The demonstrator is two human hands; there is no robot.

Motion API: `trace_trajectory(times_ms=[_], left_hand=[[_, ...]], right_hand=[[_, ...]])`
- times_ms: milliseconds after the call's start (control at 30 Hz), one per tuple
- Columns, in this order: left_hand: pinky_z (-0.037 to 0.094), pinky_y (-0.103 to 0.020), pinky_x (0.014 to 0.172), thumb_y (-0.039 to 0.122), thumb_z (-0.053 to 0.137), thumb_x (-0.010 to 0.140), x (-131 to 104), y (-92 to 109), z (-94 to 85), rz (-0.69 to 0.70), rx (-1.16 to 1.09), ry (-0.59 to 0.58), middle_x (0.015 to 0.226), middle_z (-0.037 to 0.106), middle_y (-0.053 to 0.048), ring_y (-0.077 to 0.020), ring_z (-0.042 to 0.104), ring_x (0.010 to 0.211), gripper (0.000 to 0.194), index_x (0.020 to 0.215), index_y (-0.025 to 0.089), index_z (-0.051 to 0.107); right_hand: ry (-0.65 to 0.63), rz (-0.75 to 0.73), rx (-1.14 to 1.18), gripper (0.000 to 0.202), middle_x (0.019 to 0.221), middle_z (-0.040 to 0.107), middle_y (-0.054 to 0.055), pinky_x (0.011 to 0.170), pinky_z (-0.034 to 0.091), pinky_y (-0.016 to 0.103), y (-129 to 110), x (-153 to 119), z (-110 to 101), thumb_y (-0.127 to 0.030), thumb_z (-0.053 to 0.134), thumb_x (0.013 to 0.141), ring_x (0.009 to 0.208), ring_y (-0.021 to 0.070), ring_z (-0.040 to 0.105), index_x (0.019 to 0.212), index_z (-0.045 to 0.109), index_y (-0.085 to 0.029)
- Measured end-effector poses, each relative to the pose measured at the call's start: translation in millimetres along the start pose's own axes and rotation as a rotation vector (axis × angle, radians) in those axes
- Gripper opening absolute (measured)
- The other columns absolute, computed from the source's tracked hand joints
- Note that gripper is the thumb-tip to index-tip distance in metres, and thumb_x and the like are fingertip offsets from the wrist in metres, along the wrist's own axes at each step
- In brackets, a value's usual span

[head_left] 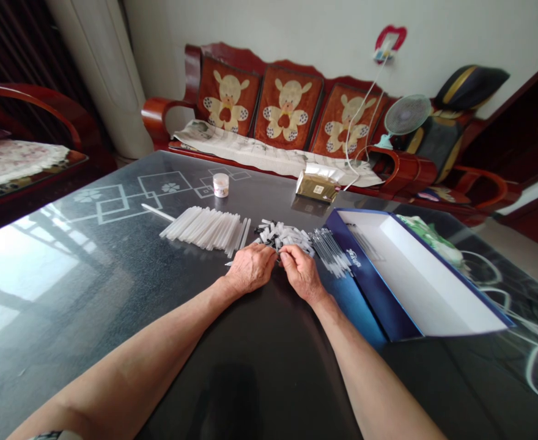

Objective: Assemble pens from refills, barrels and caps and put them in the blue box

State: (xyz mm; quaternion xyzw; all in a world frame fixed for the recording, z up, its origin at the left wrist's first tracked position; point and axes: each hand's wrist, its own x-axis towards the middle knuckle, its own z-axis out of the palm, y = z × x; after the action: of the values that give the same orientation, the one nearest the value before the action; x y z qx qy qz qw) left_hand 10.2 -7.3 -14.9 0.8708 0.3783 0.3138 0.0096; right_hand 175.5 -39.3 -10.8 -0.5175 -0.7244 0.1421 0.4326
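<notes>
The left hand (251, 269) and right hand (302, 275) are best steadied together beside the small white pieces (291, 233), fingers (290, 251) pinched narrow, anything held impossible to tell.

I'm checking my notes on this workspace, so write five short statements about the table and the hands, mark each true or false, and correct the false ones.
1. The left hand and the right hand are close together at the near side of the pile of small white and black pieces. True.
2. The white jar stands farther from the person than the white tubes. True.
3. The white tubes lie to the right of the pile. False: they lie to its left.
4. The thin rods lie right of the pile, next to the blue box. True.
5. The blue box is closed. False: it is open, its white inside showing.
</notes>
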Motion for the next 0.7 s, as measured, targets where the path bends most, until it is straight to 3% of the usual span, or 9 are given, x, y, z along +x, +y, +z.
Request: trace_trajectory(times_ms=[167, 700], left_hand=[[0.046, -0.027, 0.07, 0.026, 0.044, 0.095, -0.1, -1.5, 0.9, -0.004, -0.032, -0.015, 0.079, 0.065, -0.005, -0.0184, 0.06, 0.078, 0.022, 0.086, 0.018, 0.063], [0.048, -0.027, 0.074, 0.028, 0.041, 0.096, 0.6, 3.2, -3.8, 0.037, -0.107, -0.046, 0.079, 0.065, -0.005, -0.0169, 0.06, 0.077, 0.026, 0.084, 0.017, 0.062]], right_hand=[[-0.045, 0.001, 0.018, 0.015, 0.08, 0.065, 0.004, 0.069, 0.049, 0.033, 0.9, -0.7, -3.2, -0.027, 0.046, 0.09, 0.073, 0.0188, 0.063, 0.096, 0.058, -0.02], [-0.004, -0.171, -0.07, 0.023, 0.081, 0.058, 0.006, 0.075, 0.047, 0.036, -4.0, 0.7, -7.9, -0.026, 0.037, 0.095, 0.078, 0.0195, 0.057, 0.08, 0.054, -0.022]])
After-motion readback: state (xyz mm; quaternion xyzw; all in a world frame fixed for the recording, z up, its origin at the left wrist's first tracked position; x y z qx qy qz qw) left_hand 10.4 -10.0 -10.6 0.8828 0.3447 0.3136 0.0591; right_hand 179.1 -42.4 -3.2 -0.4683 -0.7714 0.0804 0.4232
